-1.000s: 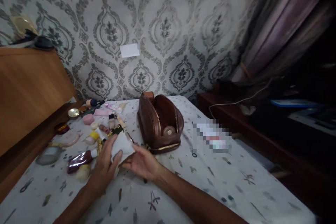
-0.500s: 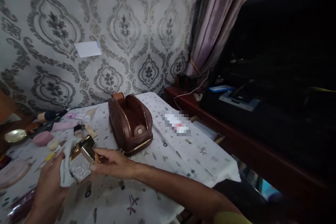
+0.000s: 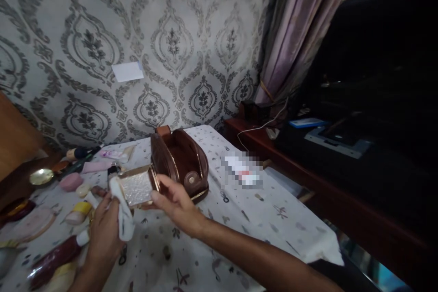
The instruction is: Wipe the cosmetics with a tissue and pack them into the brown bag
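Note:
My right hand [image 3: 179,205] is closed on the right edge of a boxy, gold-framed glittery case [image 3: 137,188], its sparkling silver face toward me. Whether it is a bottle or a compact I cannot tell. A folded white cloth [image 3: 126,223] is gripped in my left hand [image 3: 106,232], and its upper end presses on the case's left edge. Just behind the case stands a brown leather toiletry bag [image 3: 164,155], unzipped and gaping at the top. Below and left of my left hand lies a dark red bottle with a white cap [image 3: 56,260].
Cosmetics cover the table's left side, including a pink sponge [image 3: 71,182], a yellow-banded jar [image 3: 78,212] and a pink tube [image 3: 96,166]. A blurred white item [image 3: 242,169] lies right of the bag on the patterned tablecloth [image 3: 273,219]. A dark red wooden ledge [image 3: 328,196] borders the right.
Both hands have lifted the glittery case and cloth up and to the right, closer to the bag. The case has turned so its sparkling face shows flat. The view has shifted slightly left.

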Tool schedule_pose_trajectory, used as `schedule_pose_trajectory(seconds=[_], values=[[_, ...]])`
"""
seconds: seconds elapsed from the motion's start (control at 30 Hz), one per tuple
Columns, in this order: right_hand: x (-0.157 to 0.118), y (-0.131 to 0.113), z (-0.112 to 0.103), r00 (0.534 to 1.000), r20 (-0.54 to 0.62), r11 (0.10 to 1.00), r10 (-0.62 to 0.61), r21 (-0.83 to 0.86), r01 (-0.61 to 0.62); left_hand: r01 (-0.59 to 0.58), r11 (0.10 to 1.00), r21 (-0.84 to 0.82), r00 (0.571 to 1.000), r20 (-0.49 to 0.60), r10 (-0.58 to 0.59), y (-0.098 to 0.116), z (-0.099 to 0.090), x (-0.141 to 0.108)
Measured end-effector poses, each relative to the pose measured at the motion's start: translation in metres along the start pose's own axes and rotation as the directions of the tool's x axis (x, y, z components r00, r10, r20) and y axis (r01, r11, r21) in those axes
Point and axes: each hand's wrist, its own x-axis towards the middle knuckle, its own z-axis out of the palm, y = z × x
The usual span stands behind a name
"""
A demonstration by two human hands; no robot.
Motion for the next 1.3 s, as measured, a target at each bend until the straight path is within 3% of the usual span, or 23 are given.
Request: schedule_pose_trajectory(seconds=[0.1, 0.23, 0.37, 0.47, 0.6, 0.67, 0.87, 1.0, 1.1, 1.3], values=[[0.009, -0.026, -0.009, 0.992, -0.098, 0.993, -0.085, -0.089, 0.076, 0.157, 0.975, -0.159, 0.985, 0.093, -0.144, 0.013, 0.006, 0.000], [0.028, -0.069, -0.028, 0.940, -0.191, 0.939, -0.284, -0.253, 0.232, 0.389, 0.849, -0.357, 0.914, 0.268, -0.306, 0.015, 0.019, 0.000], [0.048, -0.096, -0.058, 0.897, -0.159, 0.818, -0.412, -0.499, 0.287, 0.352, 0.881, -0.317, 0.930, 0.220, -0.293, -0.011, 0.029, -0.001], [0.065, -0.100, -0.079, 0.922, -0.128, 0.673, -0.367, -0.720, 0.168, 0.352, 0.894, -0.276, 0.929, 0.220, -0.298, -0.031, 0.036, -0.002], [0.090, -0.098, -0.090, 0.967, -0.192, 0.227, -0.170, -0.962, -0.151, 0.317, 0.910, -0.268, 0.935, 0.248, -0.253, -0.042, 0.043, -0.005], [0.101, -0.094, -0.089, 0.972, -0.211, 0.107, -0.103, -0.974, -0.200, 0.272, 0.931, -0.242, 0.939, 0.281, -0.201, -0.044, 0.044, -0.006], [0.135, -0.069, -0.084, 0.975, -0.201, -0.077, 0.100, -0.978, -0.194, 0.164, 0.967, -0.195, 0.948, 0.302, -0.100, -0.046, 0.044, -0.010], [0.153, -0.046, -0.087, 0.940, -0.260, -0.166, 0.223, -0.960, -0.226, 0.139, 0.969, -0.204, 0.948, 0.309, -0.071, -0.044, 0.041, -0.011], [0.157, -0.030, -0.094, 0.918, -0.311, -0.202, 0.244, -0.943, -0.266, 0.110, 0.970, -0.217, 0.942, 0.335, -0.032, -0.042, 0.038, -0.010], [0.155, -0.005, -0.121, 0.924, -0.308, -0.236, 0.226, -0.938, -0.255, 0.089, 0.971, -0.222, 0.947, 0.321, -0.013, -0.049, 0.041, -0.013]])
